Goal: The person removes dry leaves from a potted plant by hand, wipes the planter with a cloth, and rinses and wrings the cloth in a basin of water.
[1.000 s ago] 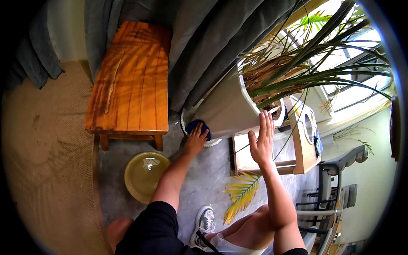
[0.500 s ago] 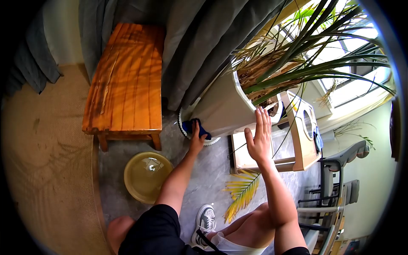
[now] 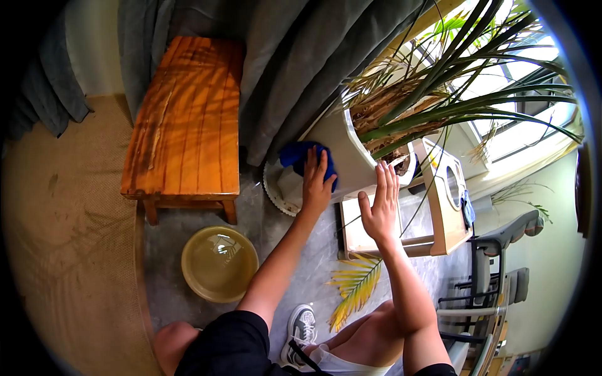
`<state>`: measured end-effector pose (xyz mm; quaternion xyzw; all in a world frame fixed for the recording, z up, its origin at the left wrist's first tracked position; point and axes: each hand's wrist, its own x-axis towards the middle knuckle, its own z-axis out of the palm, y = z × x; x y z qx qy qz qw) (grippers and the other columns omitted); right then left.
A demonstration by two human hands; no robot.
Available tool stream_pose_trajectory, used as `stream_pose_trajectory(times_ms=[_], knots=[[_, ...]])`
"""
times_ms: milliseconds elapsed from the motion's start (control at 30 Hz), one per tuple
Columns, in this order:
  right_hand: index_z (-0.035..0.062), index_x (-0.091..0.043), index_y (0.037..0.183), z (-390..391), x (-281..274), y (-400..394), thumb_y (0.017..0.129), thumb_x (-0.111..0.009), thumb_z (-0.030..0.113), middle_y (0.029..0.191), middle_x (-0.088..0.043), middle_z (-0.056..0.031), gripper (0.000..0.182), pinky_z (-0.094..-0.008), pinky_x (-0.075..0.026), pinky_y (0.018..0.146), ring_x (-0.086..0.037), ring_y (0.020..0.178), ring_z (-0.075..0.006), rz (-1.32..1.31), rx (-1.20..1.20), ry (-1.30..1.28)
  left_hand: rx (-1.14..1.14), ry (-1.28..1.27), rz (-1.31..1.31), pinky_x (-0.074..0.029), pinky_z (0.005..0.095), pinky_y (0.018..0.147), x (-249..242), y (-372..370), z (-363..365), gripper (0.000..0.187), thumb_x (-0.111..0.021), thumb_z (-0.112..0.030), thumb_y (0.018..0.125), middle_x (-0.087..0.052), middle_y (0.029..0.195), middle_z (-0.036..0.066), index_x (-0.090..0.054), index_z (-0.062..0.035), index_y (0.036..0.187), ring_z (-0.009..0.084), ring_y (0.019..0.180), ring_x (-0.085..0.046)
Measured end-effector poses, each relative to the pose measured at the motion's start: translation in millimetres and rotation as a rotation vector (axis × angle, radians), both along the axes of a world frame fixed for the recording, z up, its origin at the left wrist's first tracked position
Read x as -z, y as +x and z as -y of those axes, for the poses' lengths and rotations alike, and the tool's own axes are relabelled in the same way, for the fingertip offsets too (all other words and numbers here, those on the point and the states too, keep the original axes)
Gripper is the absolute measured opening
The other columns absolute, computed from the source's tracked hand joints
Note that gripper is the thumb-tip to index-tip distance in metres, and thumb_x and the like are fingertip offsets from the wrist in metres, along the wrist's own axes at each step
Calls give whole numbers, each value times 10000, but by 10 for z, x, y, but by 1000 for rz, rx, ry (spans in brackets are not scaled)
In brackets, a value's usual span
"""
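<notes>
A large white planter [image 3: 342, 139] leans across the view, a long-leaved plant [image 3: 433, 116] growing from it. My left hand [image 3: 317, 182] presses a dark blue cloth [image 3: 293, 152] against the planter's side, fingers spread over the fabric. Below that hand, the planter's base rests in a white saucer [image 3: 273, 188] with a beaded rim. My right hand [image 3: 380, 210] is open, its fingers straight and close together, with the fingertips right by the planter's rim. It holds nothing.
An orange wooden bench [image 3: 188, 119] stands at left beside grey curtains [image 3: 295, 69]. On the grey floor sits a yellowish basin [image 3: 219, 285] holding water. A beige plastic frame [image 3: 442, 213], a yellowing palm leaf [image 3: 356, 288] and office chairs [image 3: 495, 250] lie to the right.
My left hand has slid the blue cloth from the planter's base near the saucer up along its side, toward the rim. My right hand has barely shifted.
</notes>
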<state>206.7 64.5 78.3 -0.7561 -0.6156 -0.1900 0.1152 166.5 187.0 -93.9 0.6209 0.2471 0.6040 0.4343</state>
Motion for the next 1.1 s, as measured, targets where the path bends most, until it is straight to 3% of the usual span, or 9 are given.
stream_pose_trajectory(times_ms=[233,400,467,567,667,800,967,1100], knots=[[19,-297,1559,-5,6,-5,936,-600,225,1598,-343,-197,723,-514,-157,1249,-236,1527,-380,-6,10,3,-74,179,92,-321,547,1163,-946,-127,-179,710,-708,-137,899,-403,1564,248,-423,-93,1548,483,1432,-375],[23,-298,1561,17,-29,-39,915,-596,207,1602,-339,-198,735,-508,-147,1255,-228,1531,-379,-24,33,-12,-117,200,80,-345,542,1147,-958,-105,-165,675,-704,-147,907,-434,1539,252,-450,-95,1531,477,1413,-401],[25,-300,1561,20,-32,-38,901,-596,196,1601,-343,-199,743,-505,-141,1259,-233,1530,-378,-33,21,-11,-115,199,79,-351,534,1144,-848,-96,-104,658,-698,-146,915,-439,1533,255,-458,-94,1525,475,1408,-408],[29,-306,1561,27,-47,-39,889,-610,180,1604,-347,-184,753,-493,-145,1264,-240,1532,-360,-33,17,-2,-69,-108,73,-337,497,1160,-574,-18,39,588,-624,-168,981,-389,1538,319,-438,-85,1533,483,1416,-391],[32,-318,1558,48,-32,16,883,-617,167,1606,-351,-173,751,-484,-149,1268,-244,1534,-340,-46,-1,6,-113,-237,72,-308,497,1179,-183,90,127,579,-572,-225,1021,-343,1560,333,-396,-77,1553,484,1435,-360],[27,-327,1553,60,-61,-16,892,-609,176,1596,-369,-173,734,-480,-152,1270,-262,1530,-329,-40,5,6,-99,-280,90,-272,480,1202,292,139,159,572,-487,-301,1068,-315,1581,324,-350,-61,1569,480,1457,-326],[34,-338,1551,77,-93,-21,897,-605,176,1595,-369,-175,720,-472,-156,1269,-265,1528,-327,-82,-8,-2,-86,-520,96,-241,440,1224,1175,340,267,598,-439,-351,1085,-316,1608,261,-338,6,1554,382,1489,-315],[33,-343,1548,71,-103,-35,897,-608,178,1596,-369,-173,717,-470,-155,1270,-264,1529,-324,-89,-18,9,-83,-594,139,-254,415,1221,1705,554,305,633,-413,-412,1091,-300,1631,213,-309,-15,1573,343,1492,-320]])
